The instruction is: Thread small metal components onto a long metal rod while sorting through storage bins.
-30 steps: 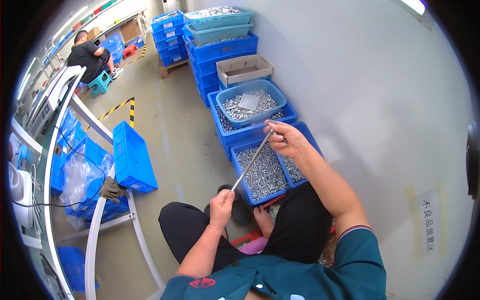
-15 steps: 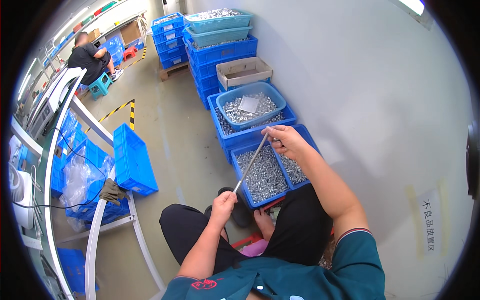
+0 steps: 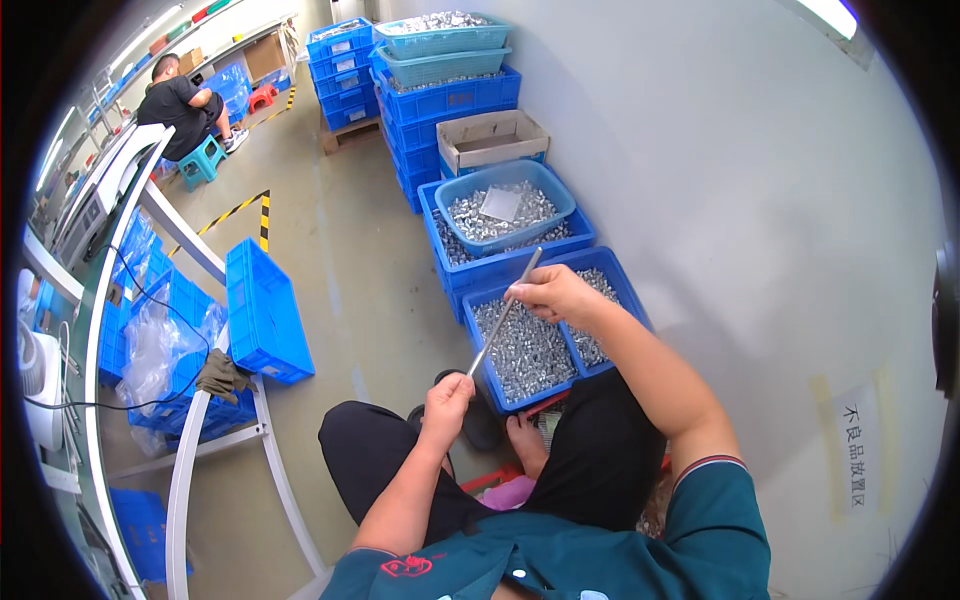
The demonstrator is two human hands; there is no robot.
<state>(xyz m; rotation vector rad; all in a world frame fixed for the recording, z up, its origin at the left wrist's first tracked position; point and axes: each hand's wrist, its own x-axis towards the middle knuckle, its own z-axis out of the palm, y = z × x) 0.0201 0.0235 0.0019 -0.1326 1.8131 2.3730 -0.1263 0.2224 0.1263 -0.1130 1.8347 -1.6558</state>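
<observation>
A thin, straight metal rod (image 3: 491, 340) slants up and away to the right over my lap. My left hand (image 3: 447, 406) pinches its lower end between thumb and fingers. Further up the rod, my right hand (image 3: 553, 295) closes thumb and forefinger on it, with the upper tip sticking out beyond. Whether a small part sits under those right fingertips is hidden. Just beyond and below the right hand stands a divided blue bin (image 3: 512, 405) holding many small silvery metal parts (image 3: 530, 350).
Behind it, a light-blue basket (image 3: 565, 205) of metal parts rests on another blue crate. Crates (image 3: 410, 135) are stacked along the wall. An empty blue crate (image 3: 262, 310) leans by a white table frame (image 3: 190, 470) at left. A person (image 3: 180, 110) sits on a stool far off.
My right hand has slid down along the rod from its upper tip, which now shows bare. The left hand keeps its grip at the lower end.
</observation>
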